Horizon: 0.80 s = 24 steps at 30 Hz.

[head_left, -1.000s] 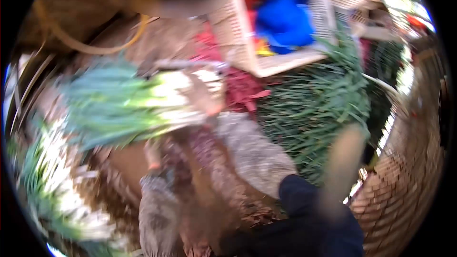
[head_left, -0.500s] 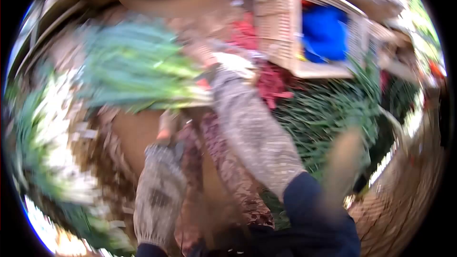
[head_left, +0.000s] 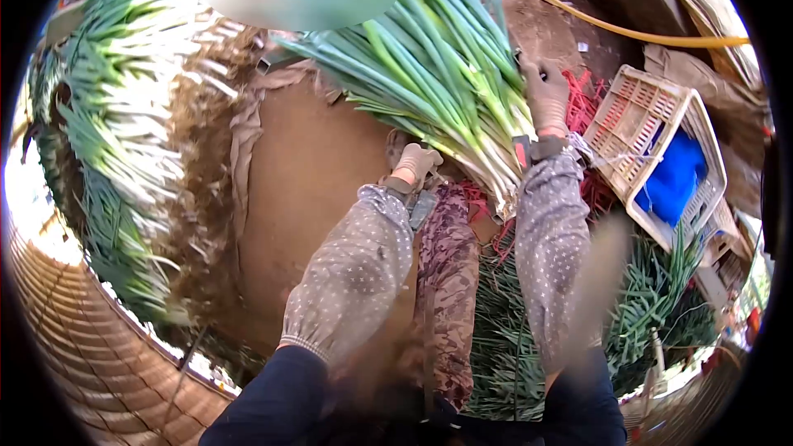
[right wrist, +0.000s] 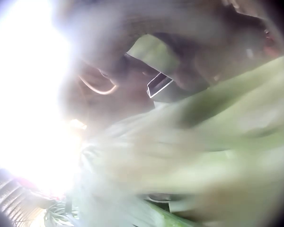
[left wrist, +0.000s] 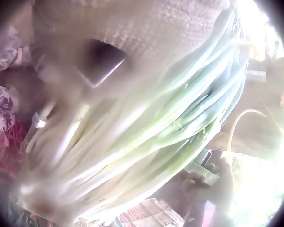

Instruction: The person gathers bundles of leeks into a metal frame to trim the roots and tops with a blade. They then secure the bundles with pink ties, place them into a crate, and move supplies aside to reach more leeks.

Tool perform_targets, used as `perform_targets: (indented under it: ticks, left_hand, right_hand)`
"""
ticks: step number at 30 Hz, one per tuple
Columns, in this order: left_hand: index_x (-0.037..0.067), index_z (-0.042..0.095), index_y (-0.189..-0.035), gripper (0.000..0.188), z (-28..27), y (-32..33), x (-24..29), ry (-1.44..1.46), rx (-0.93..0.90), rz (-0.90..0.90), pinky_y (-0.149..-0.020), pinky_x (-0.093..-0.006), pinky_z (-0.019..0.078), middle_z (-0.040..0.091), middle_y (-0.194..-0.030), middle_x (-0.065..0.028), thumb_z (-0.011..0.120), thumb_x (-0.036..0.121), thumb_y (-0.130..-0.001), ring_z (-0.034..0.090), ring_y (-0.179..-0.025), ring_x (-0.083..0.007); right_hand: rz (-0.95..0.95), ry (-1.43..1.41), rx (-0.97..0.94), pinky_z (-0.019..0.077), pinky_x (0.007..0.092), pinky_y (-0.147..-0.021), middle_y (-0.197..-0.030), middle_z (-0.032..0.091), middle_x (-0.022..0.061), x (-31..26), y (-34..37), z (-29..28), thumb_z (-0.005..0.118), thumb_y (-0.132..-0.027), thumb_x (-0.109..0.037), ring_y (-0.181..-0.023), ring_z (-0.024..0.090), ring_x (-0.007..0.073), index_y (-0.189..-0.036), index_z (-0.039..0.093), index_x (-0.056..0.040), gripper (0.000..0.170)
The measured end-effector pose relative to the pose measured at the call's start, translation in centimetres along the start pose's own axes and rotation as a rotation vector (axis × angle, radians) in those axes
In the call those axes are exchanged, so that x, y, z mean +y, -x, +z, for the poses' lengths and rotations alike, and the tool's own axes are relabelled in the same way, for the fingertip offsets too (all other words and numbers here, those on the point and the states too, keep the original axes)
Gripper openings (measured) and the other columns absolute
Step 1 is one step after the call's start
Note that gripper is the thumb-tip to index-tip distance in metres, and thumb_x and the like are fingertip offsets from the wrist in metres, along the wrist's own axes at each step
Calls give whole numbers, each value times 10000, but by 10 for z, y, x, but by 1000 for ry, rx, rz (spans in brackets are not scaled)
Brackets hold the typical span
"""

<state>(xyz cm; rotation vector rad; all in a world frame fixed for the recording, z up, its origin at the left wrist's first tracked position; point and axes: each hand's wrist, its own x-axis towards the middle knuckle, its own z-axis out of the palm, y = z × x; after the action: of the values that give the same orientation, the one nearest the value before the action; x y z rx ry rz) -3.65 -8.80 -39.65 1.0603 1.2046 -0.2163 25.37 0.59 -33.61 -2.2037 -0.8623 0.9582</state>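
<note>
Person's got both hands on a big bunch of green onions, pretty much in the far middle of the scene. Leaves fan out to the far side, and the pale root ends point near and a bit right.

Left hand is up against the near left edge of the bunch, right hand is along its right edge, close to the pale end. As for the grip, can't really tell on either one: the stalks hide the fingertips, and both wrist views are too blurry to say if the fingers are wrapped round or just pressing. Both hands look gloved, and the forearms are in grey patterned sleeves.

Over on the left there's a whole pile of onions, tops outward, with brown roots facing a flat brown area. To the right, a pale plastic crate sits tipped with something blue in it, and red strips lie between it and the right hand. More dark green leaves near right, yellow hose far right.
</note>
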Motion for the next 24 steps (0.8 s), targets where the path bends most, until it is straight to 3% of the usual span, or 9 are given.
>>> perform_targets:
  ticks: [1,2,4,6,8,9,12,17,24]
  left_hand:
    - [21,674,-849,161,1,10,4,134,61,0,-533,-395,508,650,-655,-114,744,117,-740,644,-578,-266]
    - [11,660,-822,148,7,18,11,577,127,-352,-485,-405,482,632,-638,-118,739,128,-778,603,-515,-258]
    - [17,609,-784,173,15,37,0,656,178,-333,-433,-380,437,571,-593,-92,715,144,-835,533,-462,-207]
    - [54,551,-813,146,24,56,-11,789,198,-288,-403,-310,398,508,-577,-42,675,119,-855,484,-432,-154]
    - [49,553,-870,123,35,66,-22,781,314,-352,-374,-307,358,496,-588,-40,663,97,-845,456,-422,-143]
    - [47,552,-894,133,40,75,-27,795,318,-391,-367,-307,347,499,-596,-39,663,92,-837,451,-421,-141]
    - [45,548,-956,179,46,84,-43,854,351,-447,-350,-310,317,506,-619,-36,661,84,-822,439,-417,-139]
    - [35,571,-1052,257,68,98,-66,935,391,-434,-353,-301,322,512,-648,-31,667,111,-826,447,-414,-149]
    - [18,568,-1108,302,90,109,-87,1078,426,-449,-357,-306,352,547,-684,-59,670,101,-837,471,-419,-159]
  right_hand:
    - [-33,-34,28,481,350,-686,-710,640,107,0,11,5,744,-856,-367,-657,564,204,-815,683,5,380]
    - [-64,-66,69,485,338,-693,-722,644,92,2,21,6,749,-863,-344,-663,561,193,-813,679,0,355]
    - [-75,-86,35,483,301,-743,-815,655,83,-4,46,8,744,-890,-277,-768,578,157,-827,663,-2,294]
    - [-46,-90,-9,480,314,-741,-814,643,83,-6,69,8,736,-897,-275,-770,574,162,-845,658,2,292]
    - [-169,-122,-10,478,324,-734,-784,619,80,0,87,15,732,-898,-249,-742,565,174,-855,652,2,267]
    - [-90,-27,-71,475,318,-731,-768,591,68,-17,99,12,726,-896,-186,-737,555,172,-832,639,-4,212]
    - [-267,-109,-85,461,290,-722,-775,545,52,-26,121,23,728,-874,-73,-736,522,149,-787,577,-6,187]
    - [-316,-127,-178,448,284,-633,-765,530,63,-29,143,38,745,-843,-66,-661,510,146,-762,541,12,233]
    - [-352,-71,-347,438,292,-608,-759,521,70,-51,150,68,753,-846,-101,-627,481,154,-770,560,17,239]
